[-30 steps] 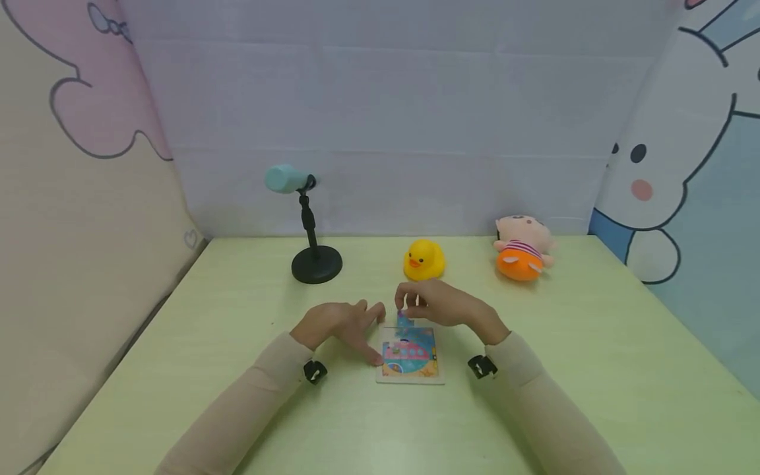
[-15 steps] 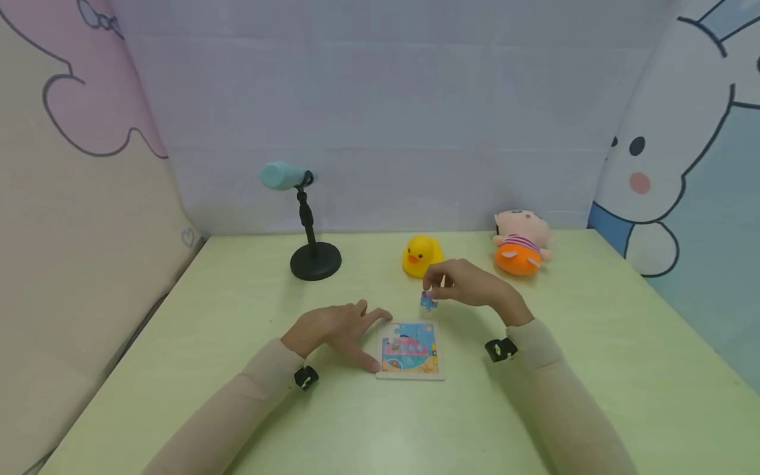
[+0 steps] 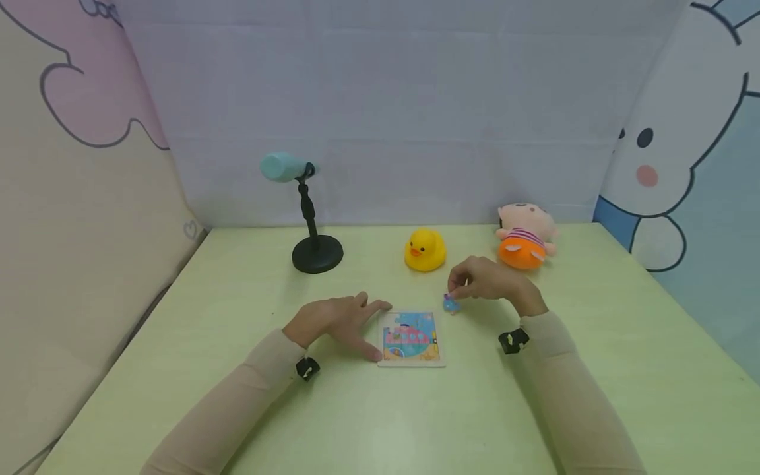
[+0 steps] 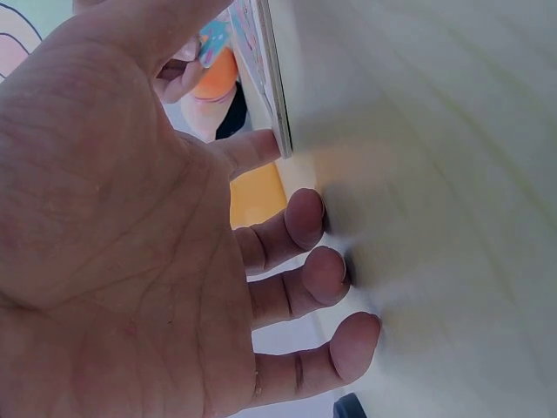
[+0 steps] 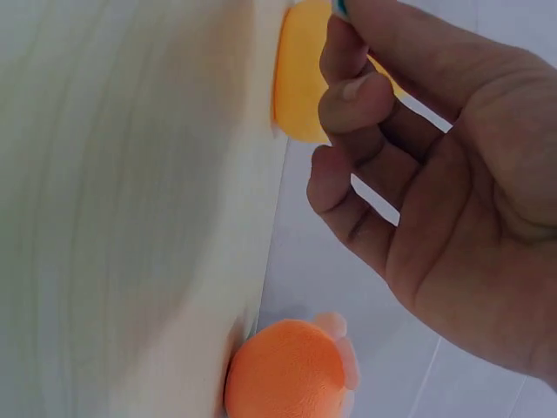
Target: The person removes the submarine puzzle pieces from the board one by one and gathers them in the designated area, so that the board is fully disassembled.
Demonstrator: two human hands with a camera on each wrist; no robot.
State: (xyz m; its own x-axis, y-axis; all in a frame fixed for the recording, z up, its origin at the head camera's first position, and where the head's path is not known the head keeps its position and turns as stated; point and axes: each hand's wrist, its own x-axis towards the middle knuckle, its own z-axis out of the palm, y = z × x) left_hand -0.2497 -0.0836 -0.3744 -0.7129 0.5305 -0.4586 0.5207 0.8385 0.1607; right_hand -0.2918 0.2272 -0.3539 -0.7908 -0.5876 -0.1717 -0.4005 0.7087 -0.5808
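Note:
A small square jigsaw puzzle (image 3: 411, 338) with a pink submarine picture lies flat in a pale frame on the table. My left hand (image 3: 341, 322) rests along its left side, thumb at the near corner and index finger at the far corner. In the left wrist view, the index fingertip meets the frame's edge (image 4: 277, 104), and the other fingers are spread near the tabletop. My right hand (image 3: 493, 282) pinches a blue puzzle piece (image 3: 451, 305) just above the table, right of the frame's far corner. Only a teal sliver of it shows in the right wrist view.
Behind the puzzle sits a yellow rubber duck (image 3: 425, 251). A plush doll (image 3: 524, 239) in orange lies at the back right, close behind my right hand. At the back left stands a black stand (image 3: 317, 253) bearing a mint-green cylinder (image 3: 282, 167).
My right hand has lifted the blue piece from the puzzle's far edge and carried it right. My left index finger has come down to the puzzle's far-left corner. The head view has tilted slightly.

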